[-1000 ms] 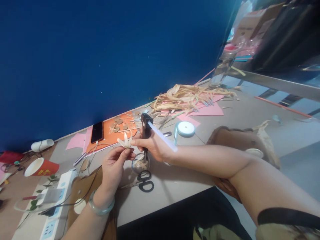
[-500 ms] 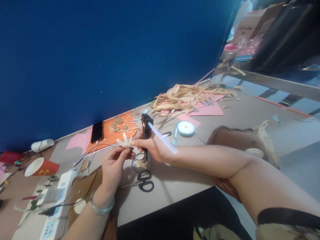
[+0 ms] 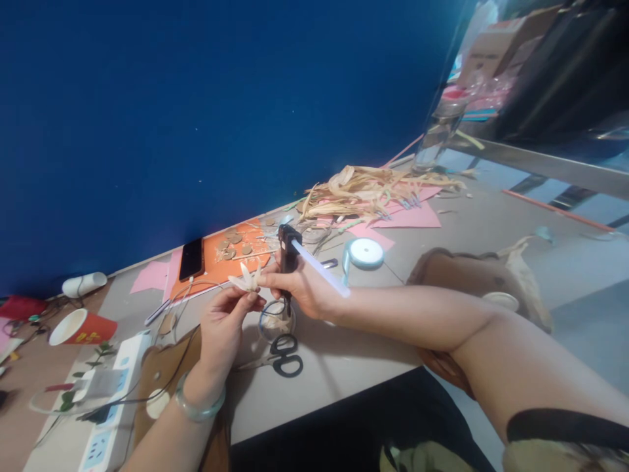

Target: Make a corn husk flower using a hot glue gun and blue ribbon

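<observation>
Between the fingertips of my left hand [image 3: 228,318] is a small cream flower [image 3: 247,278] with pointed petals, which looks made of dried husk. My right hand [image 3: 299,285] is wrapped round a black hot glue gun [image 3: 289,244], a pale glue stick [image 3: 322,267] jutting from its back. My right thumb and fingertip reach the flower's right side; whether they also pinch it I cannot tell. Beneath the hands, a round clear container or roll [image 3: 278,321] sits on the table, partly hidden. Black-handled scissors [image 3: 286,356] lie just in front of it.
A heap of dried husks [image 3: 363,187] lies on pink paper at the back. Right of my hands is a light blue ribbon spool [image 3: 366,252]. An orange sheet [image 3: 213,278] bears a phone [image 3: 191,259] and small discs. At left are a power strip [image 3: 111,406] and a red paper cup [image 3: 86,328].
Both hands keep nearly the same place and hold. The flower's petals have tilted very slightly; the rest of the view has barely shifted.
</observation>
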`<state>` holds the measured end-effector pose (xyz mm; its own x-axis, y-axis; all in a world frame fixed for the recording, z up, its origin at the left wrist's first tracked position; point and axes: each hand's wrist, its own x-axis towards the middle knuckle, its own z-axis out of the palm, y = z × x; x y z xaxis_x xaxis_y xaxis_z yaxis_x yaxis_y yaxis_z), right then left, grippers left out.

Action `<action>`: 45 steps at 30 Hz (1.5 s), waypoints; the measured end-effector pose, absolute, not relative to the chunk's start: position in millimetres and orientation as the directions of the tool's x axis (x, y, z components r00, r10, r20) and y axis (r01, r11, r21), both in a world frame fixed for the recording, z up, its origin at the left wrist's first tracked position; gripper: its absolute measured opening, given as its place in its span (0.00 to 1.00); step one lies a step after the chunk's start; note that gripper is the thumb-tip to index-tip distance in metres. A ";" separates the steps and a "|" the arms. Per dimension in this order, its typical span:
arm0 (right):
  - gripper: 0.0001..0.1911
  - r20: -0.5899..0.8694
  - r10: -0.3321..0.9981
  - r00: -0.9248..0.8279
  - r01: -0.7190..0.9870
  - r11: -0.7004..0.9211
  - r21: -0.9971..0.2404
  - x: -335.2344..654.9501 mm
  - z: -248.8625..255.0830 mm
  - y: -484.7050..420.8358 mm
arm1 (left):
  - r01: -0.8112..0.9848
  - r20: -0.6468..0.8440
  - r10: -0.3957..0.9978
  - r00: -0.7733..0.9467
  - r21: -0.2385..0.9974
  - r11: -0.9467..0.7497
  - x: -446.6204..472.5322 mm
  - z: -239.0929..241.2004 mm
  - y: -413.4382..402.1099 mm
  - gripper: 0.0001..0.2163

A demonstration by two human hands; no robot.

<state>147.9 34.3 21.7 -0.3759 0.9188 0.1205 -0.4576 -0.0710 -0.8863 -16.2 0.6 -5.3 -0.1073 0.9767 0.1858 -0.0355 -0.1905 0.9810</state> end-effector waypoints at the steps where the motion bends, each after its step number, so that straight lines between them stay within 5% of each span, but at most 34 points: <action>1: 0.13 0.119 0.920 -0.373 -0.459 -0.072 -0.886 147.8 21.4 34.4 | -0.034 0.183 0.978 -0.104 0.982 -0.187 -16.6 -5.8 0.9 0.05; 15: 0.15 0.085 0.948 -0.308 -0.349 -0.029 -0.937 145.1 20.6 37.3 | -0.023 0.178 0.979 -0.098 0.983 -0.181 -18.7 -1.0 2.3 0.07; 19: 0.14 0.182 0.961 -0.208 -0.357 0.098 -0.929 151.7 34.6 34.2 | 0.057 0.237 0.955 -0.179 0.971 -0.231 -21.3 0.6 6.2 0.08; 25: 0.14 0.204 0.806 -0.556 -0.079 0.193 -0.978 169.4 55.4 30.0 | 0.102 0.276 0.933 -0.233 0.961 -0.259 -23.3 12.1 8.8 0.08; 34: 0.11 0.192 0.714 -0.673 0.215 0.438 -0.873 183.5 62.0 37.5 | 0.096 0.302 0.898 -0.319 0.953 -0.287 -25.2 16.9 10.7 0.09; 45: 0.17 0.260 0.688 -0.677 0.329 0.600 -0.729 184.2 62.1 36.4 | 0.084 0.358 0.882 -0.306 0.933 -0.350 -22.2 14.9 8.9 0.07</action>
<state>184.2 36.4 62.1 -0.6774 0.6880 0.2605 0.3290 0.6000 -0.7292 -22.2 8.9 14.9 -0.3056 0.8821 0.3584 0.0837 -0.3500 0.9330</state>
